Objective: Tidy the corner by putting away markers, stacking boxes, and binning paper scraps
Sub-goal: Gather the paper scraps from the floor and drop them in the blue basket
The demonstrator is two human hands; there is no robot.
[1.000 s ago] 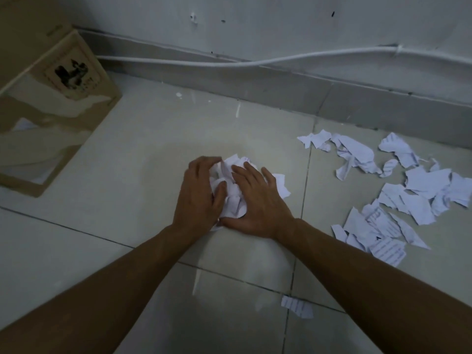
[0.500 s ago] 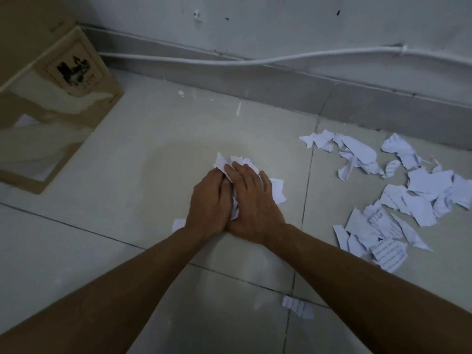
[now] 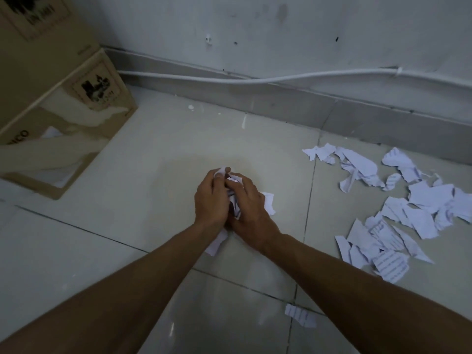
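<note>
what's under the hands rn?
Crumpled paper scraps, gripped between left hand and right hand; edges poke out at top, right and below the left wrist. The bunch's middle and the floor beneath are covered.

Centre of the floor (image 3: pixel 158 154): my left hand (image 3: pixel 212 198) and my right hand (image 3: pixel 251 205) side by side, gripping a paper wad (image 3: pixel 234 201) between them. Right of them, well apart: loose scraps (image 3: pixel 419 213) spread before the wall; a lone scrap (image 3: pixel 300 315) lies nearer me, between my forearms. Far left: a cardboard box (image 3: pixel 63 118); behind everything, a cable (image 3: pixel 255 79) along the wall's foot.
</note>
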